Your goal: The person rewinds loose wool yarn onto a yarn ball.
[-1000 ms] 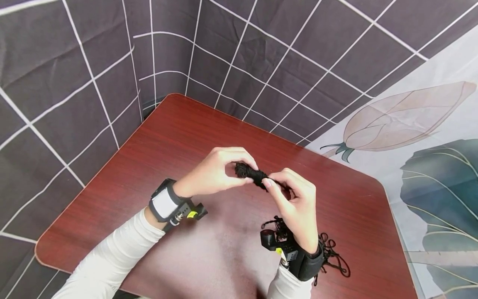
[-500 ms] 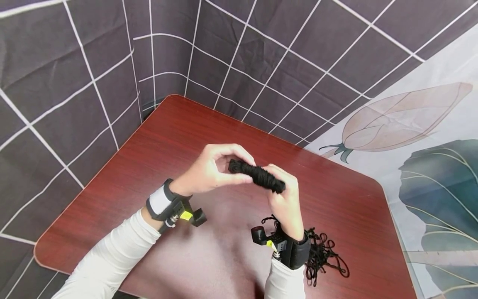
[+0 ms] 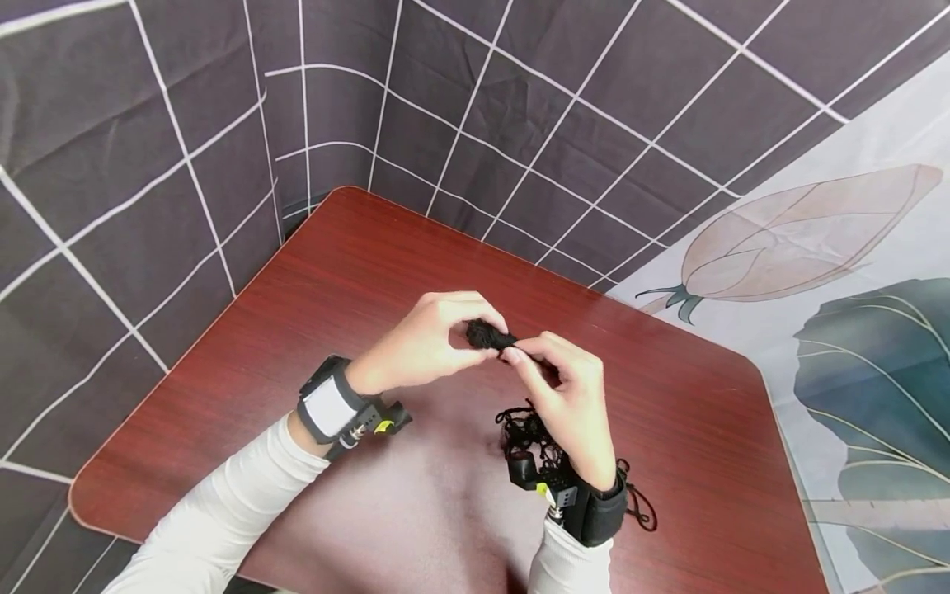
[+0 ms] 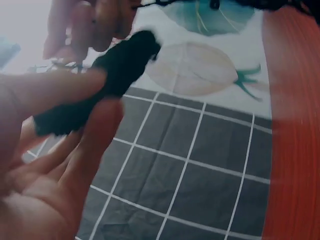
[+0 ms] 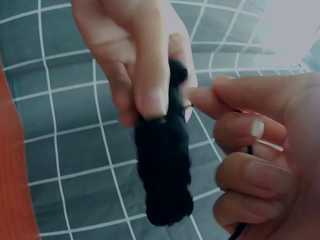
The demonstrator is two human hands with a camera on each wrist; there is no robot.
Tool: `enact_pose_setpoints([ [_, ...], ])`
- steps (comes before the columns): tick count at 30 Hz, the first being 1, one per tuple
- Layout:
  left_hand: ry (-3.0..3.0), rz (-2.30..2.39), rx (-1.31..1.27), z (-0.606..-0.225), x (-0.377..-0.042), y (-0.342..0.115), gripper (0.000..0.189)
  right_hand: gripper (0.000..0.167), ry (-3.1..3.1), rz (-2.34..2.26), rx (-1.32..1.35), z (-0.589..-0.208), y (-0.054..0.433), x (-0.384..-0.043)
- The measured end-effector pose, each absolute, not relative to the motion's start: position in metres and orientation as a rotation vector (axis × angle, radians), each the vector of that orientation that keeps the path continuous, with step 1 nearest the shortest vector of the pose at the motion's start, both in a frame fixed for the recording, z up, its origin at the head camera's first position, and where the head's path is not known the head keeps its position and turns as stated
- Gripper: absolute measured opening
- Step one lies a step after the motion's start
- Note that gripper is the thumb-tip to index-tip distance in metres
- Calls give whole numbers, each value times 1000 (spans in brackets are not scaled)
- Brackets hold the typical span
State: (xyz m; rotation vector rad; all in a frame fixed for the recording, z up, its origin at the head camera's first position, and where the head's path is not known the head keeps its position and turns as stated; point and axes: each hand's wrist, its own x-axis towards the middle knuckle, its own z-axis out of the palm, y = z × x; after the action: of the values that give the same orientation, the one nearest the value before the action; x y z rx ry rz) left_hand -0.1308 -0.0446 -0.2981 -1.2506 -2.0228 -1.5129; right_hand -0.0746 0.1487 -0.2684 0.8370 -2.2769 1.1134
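A wound bundle of black cord (image 5: 165, 170) is gripped between the thumb and fingers of my left hand (image 3: 426, 342). In the left wrist view the bundle (image 4: 122, 65) slants, blurred, past the left thumb and fingers. My right hand (image 3: 567, 392) is close beside the bundle, its thumb and index finger together at its side. A thin strand of the cord (image 5: 249, 149) runs through the curled fingers of the right hand (image 5: 260, 165). Below the right hand, a loose tangle of the same cord (image 3: 527, 433) is partly hidden by the right wrist and its camera.
The hands are above a reddish-brown wooden table (image 3: 356, 272) with rounded corners. Dark grey cloth with white grid lines (image 3: 519, 107) hangs behind and to the left. A pale cloth with a plant print (image 3: 779, 239) hangs to the right.
My right hand has swung round the bundle, passing behind it half a second ago and back to its near side now. The loose cord has shifted left. The left hand keeps its grip.
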Motion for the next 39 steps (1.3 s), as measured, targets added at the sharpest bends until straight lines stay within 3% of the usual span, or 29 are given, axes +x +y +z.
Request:
enact_pose_setpoints([
  [6, -2030, -1845, -1567, -296, -128, -48, 20, 13, -2195, 1275, 791, -251, 149, -65],
  [9, -1925, -2105, -1596, -293, -125, -49, 22, 13, -2194, 1350, 818, -254, 152, -68],
  [14, -1694, -2281, -1414, -290, -124, -47, 26, 20, -2224, 1354, 841, -274, 161, -80],
  [20, -1550, -2262, -1125, -291, -125, -42, 27, 16, -2360, 1263, 938, -280, 153, -83],
  [28, -1814, -1657, -975, -296, -128, -40, 22, 11, -2380, 1211, 896, -277, 154, -79],
  [34, -2021, -1586, -1171, -297, -131, -45, 20, 12, -2236, 1317, 794, -266, 155, -73],
  [39, -2070, -1924, -1458, -297, -131, -52, 17, 11, -2179, 1357, 801, -256, 150, -69],
])
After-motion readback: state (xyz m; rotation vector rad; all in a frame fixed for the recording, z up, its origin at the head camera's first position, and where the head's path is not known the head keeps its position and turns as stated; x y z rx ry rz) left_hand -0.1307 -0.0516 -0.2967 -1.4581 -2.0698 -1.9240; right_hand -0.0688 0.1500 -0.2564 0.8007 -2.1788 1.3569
